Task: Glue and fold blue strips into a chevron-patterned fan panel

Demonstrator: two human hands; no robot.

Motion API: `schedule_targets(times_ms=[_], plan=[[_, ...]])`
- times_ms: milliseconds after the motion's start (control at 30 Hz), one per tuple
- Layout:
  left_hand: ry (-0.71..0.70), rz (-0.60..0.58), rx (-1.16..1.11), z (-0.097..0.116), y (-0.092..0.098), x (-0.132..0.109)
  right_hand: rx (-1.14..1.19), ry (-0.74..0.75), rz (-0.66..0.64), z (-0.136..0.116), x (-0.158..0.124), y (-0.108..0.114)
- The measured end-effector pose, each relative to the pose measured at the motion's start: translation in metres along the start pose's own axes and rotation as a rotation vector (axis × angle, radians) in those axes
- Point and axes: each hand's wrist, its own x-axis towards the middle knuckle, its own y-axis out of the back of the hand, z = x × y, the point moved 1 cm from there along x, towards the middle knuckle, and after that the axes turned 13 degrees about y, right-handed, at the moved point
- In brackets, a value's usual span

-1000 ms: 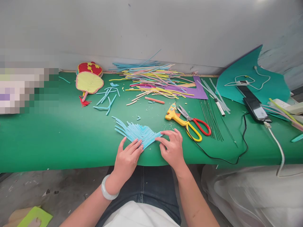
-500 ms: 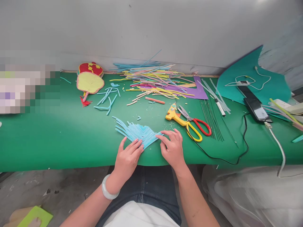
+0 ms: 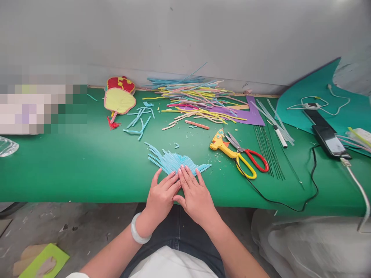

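A fan-shaped piece made of light blue strips (image 3: pixel 174 159) lies near the table's front edge, with loose strip ends sticking out at its left and right. My left hand (image 3: pixel 162 193) rests flat on its lower left part, fingers extended. Beside it, my right hand (image 3: pixel 195 195) lies on the lower middle and right part, fingers spread, its fingertips touching or nearly touching those of the left. Both palms hide the lower edge of the blue piece. A small bent blue scrap (image 3: pixel 176 146) lies just above it.
On the green table (image 3: pixel 72 170) are a yellow glue gun (image 3: pixel 222 144), scissors (image 3: pixel 256 160), a pile of coloured strips (image 3: pixel 191 92), cut blue strips (image 3: pixel 140 119), round fans (image 3: pixel 119 101), green wires (image 3: pixel 269 154), a white marker (image 3: pixel 280 137) and a phone (image 3: pixel 332 141). A black cord runs at the right.
My right hand has moved left from the blue piece's right tip and now lies flat beside my left hand. The view has shifted slightly, with the table objects appearing farther right.
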Motion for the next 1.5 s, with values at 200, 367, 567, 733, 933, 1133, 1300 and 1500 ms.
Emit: schedule_targets(times_ms=[200,367,567,733,933,1133,1300,1500], plan=[[0.026,0.004,-0.037,0.000,-0.001,0.001,-0.040,0.027,-0.005,0.001,-0.002,-0.005],[0.057,-0.003,-0.058,-0.001,0.002,-0.001,-0.057,0.037,-0.013,0.001,-0.002,-0.006],[0.099,-0.018,0.103,-0.013,0.017,0.001,-0.077,0.038,-0.038,0.001,-0.001,-0.005],[0.073,-0.137,0.270,-0.025,0.027,0.004,-0.058,0.020,-0.038,0.000,-0.001,-0.005],[0.093,-0.201,0.322,-0.030,0.027,0.001,-0.052,0.016,-0.038,0.000,-0.001,-0.005],[0.090,-0.179,0.318,-0.030,0.023,0.007,-0.056,0.015,-0.042,0.001,-0.001,-0.005],[0.075,-0.192,0.325,-0.035,0.018,0.022,-0.066,0.017,-0.048,0.000,0.000,-0.004],[0.079,-0.201,0.322,-0.039,0.018,0.029,-0.060,0.010,-0.046,0.000,0.000,-0.005]])
